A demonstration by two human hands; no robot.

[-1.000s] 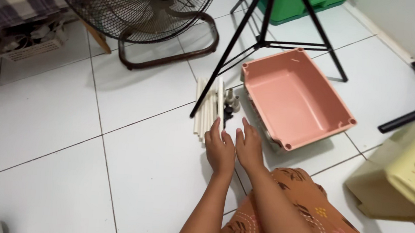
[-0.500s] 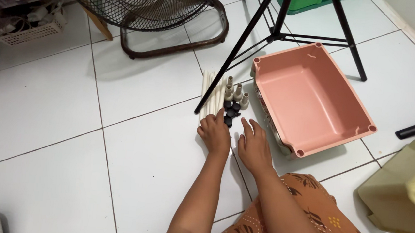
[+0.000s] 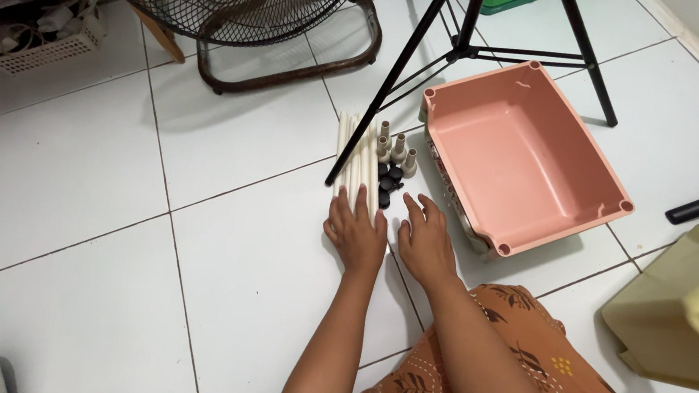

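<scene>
Fingers (image 3: 347, 206) of the left hand (image 3: 356, 233) are lying spread, palm down, on the near ends of several cream tubes (image 3: 355, 165) on the floor; the right hand (image 3: 424, 241) is resting flat, fingers spread, beside one pink bin (image 3: 524, 198), four cream caps (image 3: 396, 148), several black caps (image 3: 389, 185).

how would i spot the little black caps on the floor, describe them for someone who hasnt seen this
Find the pink tray on the white tiles. Just left of it lie cream rods under the left hand. The black caps cluster between rods and tray, the only dark pieces beside the cream connectors.
</scene>
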